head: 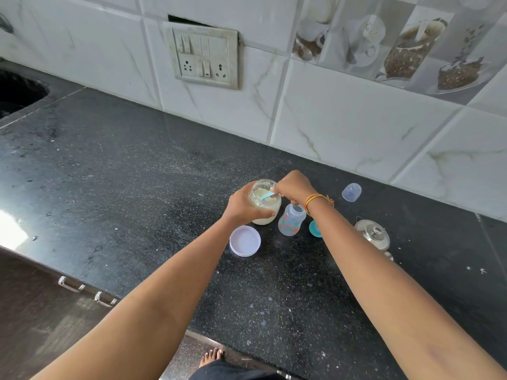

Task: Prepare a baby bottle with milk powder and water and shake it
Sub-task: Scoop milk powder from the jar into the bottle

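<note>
Lid (245, 240) nearest counter edge; left hand (241, 202) fingers wrap jar (264, 201); right hand (295, 187) fingers pinch scoop (268, 196).

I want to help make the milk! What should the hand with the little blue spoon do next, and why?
Probably lift the small blue plastic spoon out of the tilted clear powder jar and tip it into the open patterned baby bottle beside it. The right hand already has the spoon in the powder, and the left hand steadies the jar.

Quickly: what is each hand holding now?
Left hand: closed around the powder jar.
Right hand: closed on the blue scoop in the jar.
</note>
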